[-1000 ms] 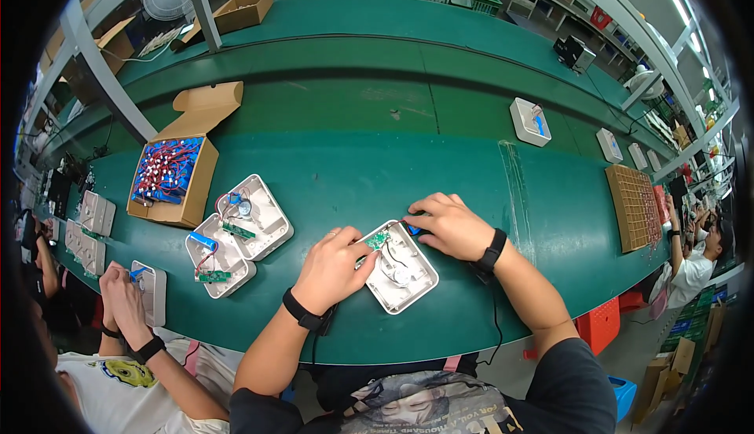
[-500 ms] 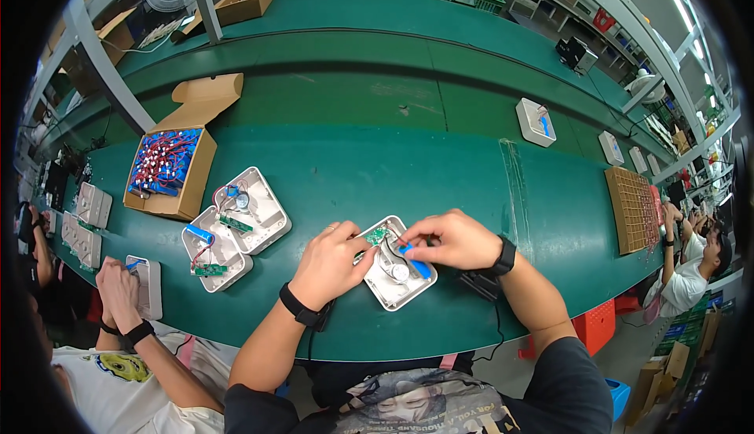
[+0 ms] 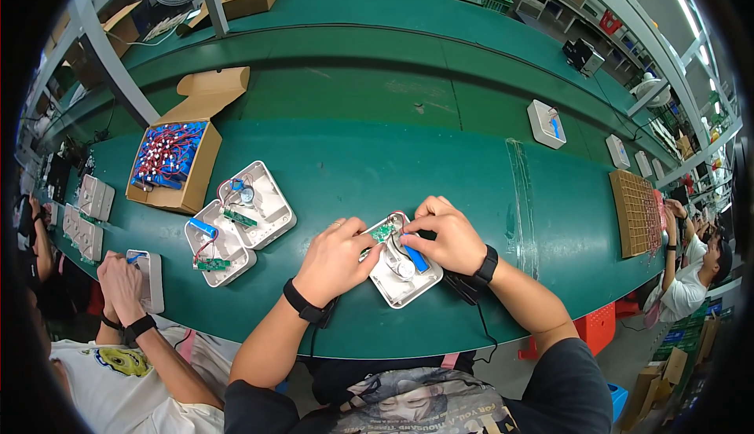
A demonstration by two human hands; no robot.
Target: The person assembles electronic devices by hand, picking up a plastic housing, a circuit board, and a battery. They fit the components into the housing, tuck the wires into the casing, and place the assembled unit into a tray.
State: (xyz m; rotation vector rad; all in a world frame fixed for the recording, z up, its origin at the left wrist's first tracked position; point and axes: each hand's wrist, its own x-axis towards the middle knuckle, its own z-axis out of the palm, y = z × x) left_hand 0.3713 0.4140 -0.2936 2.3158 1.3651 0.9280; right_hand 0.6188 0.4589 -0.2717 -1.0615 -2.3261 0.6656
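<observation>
Both hands (image 3: 393, 249) crowd white casing (image 3: 399, 286) (mid-belt).

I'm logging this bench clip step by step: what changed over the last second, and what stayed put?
The right hand drew in from the housing's far edge over the white housing, its fingers now at the blue cylinder. The left hand kept pinching the green circuit board. The housing shifted slightly nearer the person. The two open housings and the cardboard box of blue parts stayed where they were.
</observation>
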